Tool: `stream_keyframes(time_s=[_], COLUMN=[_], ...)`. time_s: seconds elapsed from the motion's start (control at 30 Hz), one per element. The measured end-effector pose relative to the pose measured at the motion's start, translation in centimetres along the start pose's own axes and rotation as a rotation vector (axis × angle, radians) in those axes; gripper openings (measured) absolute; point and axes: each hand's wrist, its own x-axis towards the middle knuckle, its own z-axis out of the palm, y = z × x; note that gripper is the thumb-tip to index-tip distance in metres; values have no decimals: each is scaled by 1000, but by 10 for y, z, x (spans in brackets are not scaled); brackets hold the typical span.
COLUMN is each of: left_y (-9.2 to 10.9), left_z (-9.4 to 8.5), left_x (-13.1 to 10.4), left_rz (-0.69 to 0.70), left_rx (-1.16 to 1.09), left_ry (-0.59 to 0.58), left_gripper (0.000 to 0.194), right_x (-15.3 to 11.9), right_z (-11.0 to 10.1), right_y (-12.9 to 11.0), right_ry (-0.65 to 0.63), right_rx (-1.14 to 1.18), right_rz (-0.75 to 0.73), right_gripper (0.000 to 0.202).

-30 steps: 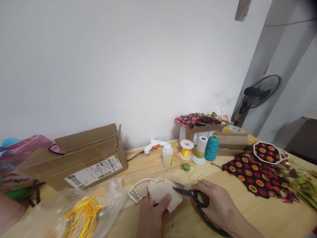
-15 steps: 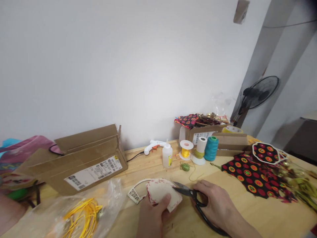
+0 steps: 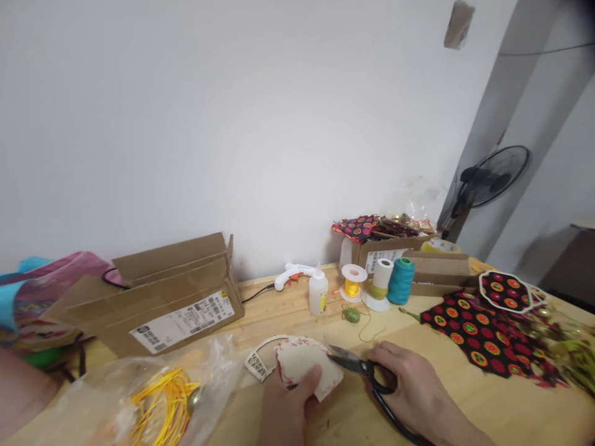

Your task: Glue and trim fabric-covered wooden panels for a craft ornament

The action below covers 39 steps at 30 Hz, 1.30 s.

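My left hand [image 3: 292, 399] pinches a pale, curved piece of fabric [image 3: 304, 362] with red marks along its edge, thumb on top. Black-handled scissors [image 3: 351, 362] are gripped in my right hand [image 3: 411, 387]. Their dark blades lie at the fabric's right edge; whether they touch it I cannot tell. Behind my left hand, partly covered by the fabric, is a cream frame with a lattice pattern [image 3: 258, 364]. Beyond the scissors rests a small bundle of green thread [image 3: 352, 314] with a loose strand.
A cardboard box [image 3: 176, 310] and a plastic bag with yellow cords [image 3: 165, 399] lie left. Behind stand a glue gun [image 3: 292, 274], a bottle [image 3: 318, 292], a yellow spool [image 3: 352, 288] and teal thread [image 3: 400, 282]. Patterned dark fabric [image 3: 478, 331] spreads right. Another person's arm [image 3: 23, 390] shows far left.
The whole view has shifted slightly, so the things on the table sit a little further right. Both hands keep their hold on the fabric and scissors.
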Motion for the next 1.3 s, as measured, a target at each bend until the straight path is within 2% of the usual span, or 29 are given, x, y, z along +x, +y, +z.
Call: stream_keyframes(time_s=[0.2, 0.33, 0.4, 0.6, 0.7, 0.83, 1.0, 1.13, 1.3], left_y=[-5, -16, -18, -10, -4, 1, 8, 10, 3], left_z=[-4, -10, -11, -6, -5, -3, 1, 2, 2], left_x=[1, 2, 3, 6, 6, 4, -1, -1, 4], left_rz=[29, 2, -7, -47, -23, -2, -83, -65, 13], left_rx=[20, 65, 69, 55, 40, -33, -58, -11, -15], left_ry=[45, 24, 4, -50, -90, -130, -67, -64, -160], left_gripper=[25, 29, 28, 36, 32, 35, 33, 28, 47], right_x=[5, 11, 11, 3, 3, 6, 8, 12, 15], right_z=[1, 1, 2, 3, 1, -3, -3, -4, 1], right_y=[-1, 1, 3, 3, 0, -5, -5, -5, -8], right_ry=[-21, 52, 76, 156, 169, 95, 40, 26, 9], right_rx=[-54, -61, -47, 123, 216, 259, 262, 226, 191], right_rz=[57, 187, 203, 35, -51, -47, -42, -59, -70], right_gripper=[26, 24, 22, 17, 15, 17, 20, 13, 15])
